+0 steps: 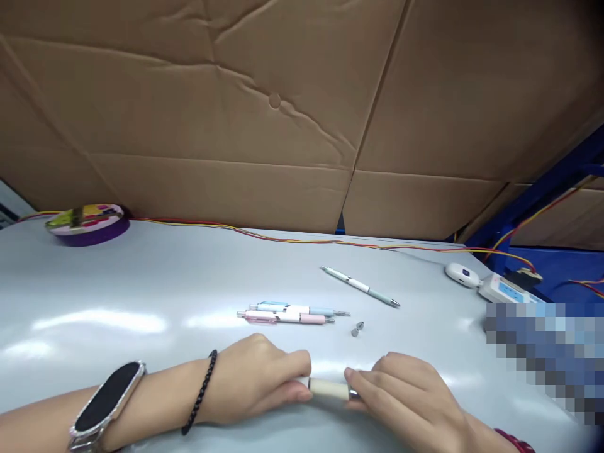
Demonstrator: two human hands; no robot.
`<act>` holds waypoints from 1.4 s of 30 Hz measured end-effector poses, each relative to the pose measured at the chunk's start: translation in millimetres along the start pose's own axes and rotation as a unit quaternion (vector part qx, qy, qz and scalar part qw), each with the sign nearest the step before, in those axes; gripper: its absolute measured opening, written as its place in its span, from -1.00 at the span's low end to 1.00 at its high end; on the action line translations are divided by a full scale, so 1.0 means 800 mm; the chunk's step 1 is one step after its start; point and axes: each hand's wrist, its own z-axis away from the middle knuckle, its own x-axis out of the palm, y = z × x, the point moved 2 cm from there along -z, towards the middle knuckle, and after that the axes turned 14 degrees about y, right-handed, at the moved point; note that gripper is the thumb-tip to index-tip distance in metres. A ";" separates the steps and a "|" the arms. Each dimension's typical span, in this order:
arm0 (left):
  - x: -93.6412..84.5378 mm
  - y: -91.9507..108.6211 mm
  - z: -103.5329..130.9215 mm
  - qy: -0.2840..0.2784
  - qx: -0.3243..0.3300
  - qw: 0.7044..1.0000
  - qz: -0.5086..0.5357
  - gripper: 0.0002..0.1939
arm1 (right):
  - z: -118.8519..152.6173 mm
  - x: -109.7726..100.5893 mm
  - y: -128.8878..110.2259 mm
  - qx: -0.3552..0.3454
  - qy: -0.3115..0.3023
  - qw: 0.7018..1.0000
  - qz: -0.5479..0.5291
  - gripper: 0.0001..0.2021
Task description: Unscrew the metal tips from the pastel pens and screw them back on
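Note:
Between my two hands lies a cream-coloured pen (329, 388), held level just above the front of the table. My left hand (257, 380) is closed round its white barrel, most of which is hidden. At its silver tip, the fingers of my right hand (410, 393) pinch the metal end. Beyond my hands a blue pen (297, 309) and a pink pen (283, 318) rest side by side, their silver tip cones off. Two small silver cones (357, 329) sit to the right of them. Farther back, a green pen (361, 286) lies at a slant with its silver tip on.
A round purple box (89, 225) stands at the back left of the grey table (189, 277). Red and yellow wires (283, 239) run along the back edge by a cardboard wall (212, 113). A white plug (462, 275) and power strip (507, 289) are at the right.

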 end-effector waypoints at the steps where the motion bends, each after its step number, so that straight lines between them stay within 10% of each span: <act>1: 0.000 0.000 0.000 -0.007 0.000 1.000 0.001 -0.55 | 0.001 -0.001 0.000 -0.010 -0.004 1.000 0.003 -0.80; 13: 0.002 -0.003 0.000 -0.003 -0.028 0.999 0.026 -0.64 | 0.007 0.029 0.008 0.072 -0.014 0.997 0.001 -0.40; 19: 0.001 -0.004 0.001 -0.004 -0.040 0.999 0.021 -0.68 | 0.010 0.021 0.005 0.071 0.036 0.997 -0.015 -0.79; 26: 0.003 -0.006 0.002 -0.008 -0.047 0.999 0.025 -0.71 | 0.009 0.027 0.005 0.083 0.017 0.996 0.041 -0.42; 34: 0.001 -0.006 0.002 -0.022 -0.060 0.997 0.036 -0.76 | 0.013 0.019 0.012 0.048 0.002 0.999 0.000 -0.64; 39: 0.001 -0.006 0.002 -0.020 -0.067 0.997 0.035 -0.78 | 0.018 0.028 0.011 0.169 -0.039 0.981 -0.084 -0.61; 42: 0.001 -0.005 0.001 -0.016 -0.067 0.997 0.043 -0.76 | 0.019 0.035 0.005 0.350 -0.051 0.911 -0.213 -0.66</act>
